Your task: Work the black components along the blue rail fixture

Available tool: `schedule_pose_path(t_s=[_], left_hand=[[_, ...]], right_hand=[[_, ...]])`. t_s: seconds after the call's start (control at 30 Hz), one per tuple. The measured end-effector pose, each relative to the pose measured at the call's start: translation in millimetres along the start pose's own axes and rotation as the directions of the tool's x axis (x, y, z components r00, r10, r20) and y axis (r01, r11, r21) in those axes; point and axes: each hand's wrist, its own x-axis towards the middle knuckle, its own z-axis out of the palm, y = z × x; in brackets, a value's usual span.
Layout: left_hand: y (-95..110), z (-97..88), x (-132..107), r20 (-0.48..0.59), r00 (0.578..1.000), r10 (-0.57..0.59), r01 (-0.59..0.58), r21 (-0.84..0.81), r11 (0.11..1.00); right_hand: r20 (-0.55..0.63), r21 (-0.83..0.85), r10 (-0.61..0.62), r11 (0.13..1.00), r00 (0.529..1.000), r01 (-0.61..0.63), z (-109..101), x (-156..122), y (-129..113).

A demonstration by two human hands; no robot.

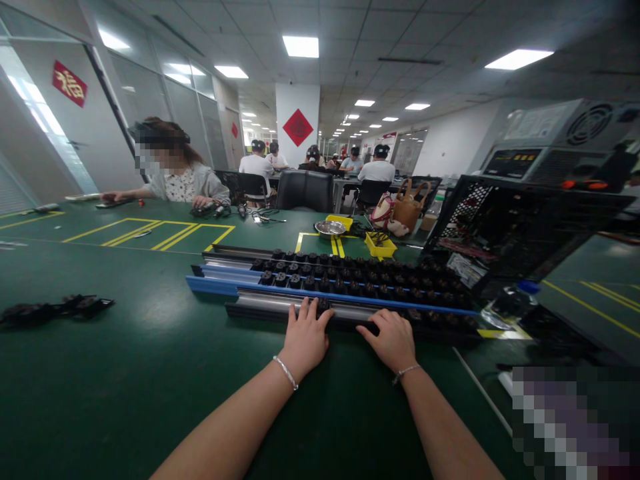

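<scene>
The nearest strip is a long black metal channel with a silvery inside, lying crosswise before me. My left hand rests on it with fingers spread, its thumb and forefinger beside a small black socket module in the channel. Farther right, my right hand is bent over the same channel, fingers on top and thumb along the front side. More black socket modules sit in the channel beyond this hand. Behind lie a blue channel and another black channel, both carrying rows of round black sockets.
Black parts lie at left on the green table. A metal bowl and a yellow tray stand behind the channels. At right are a clear bottle and an open computer case. A co-worker sits across.
</scene>
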Motion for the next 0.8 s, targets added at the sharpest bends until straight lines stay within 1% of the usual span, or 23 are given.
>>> schedule_pose_path(t_s=[0.53,0.67,0.8], left_hand=[[-11.6,-17.2,2.5,0.13,0.991,-0.014,0.015,-0.006,1.0],[-17.5,-20.0,3.1,0.143,0.99,-0.02,0.019,0.007,1.0],[-23.1,-23.9,2.9,0.181,0.983,-0.025,0.023,0.014,1.0]], right_hand=[[-0.018,0.006,-0.012,1.0,1.0,0.012,2.4,-0.6,1.8],[-0.011,0.005,-0.01,1.0,1.0,0.01,2.8,-0.5,2.3],[-0.019,0.003,-0.012,1.0,1.0,0.012,3.6,-0.6,2.9]])
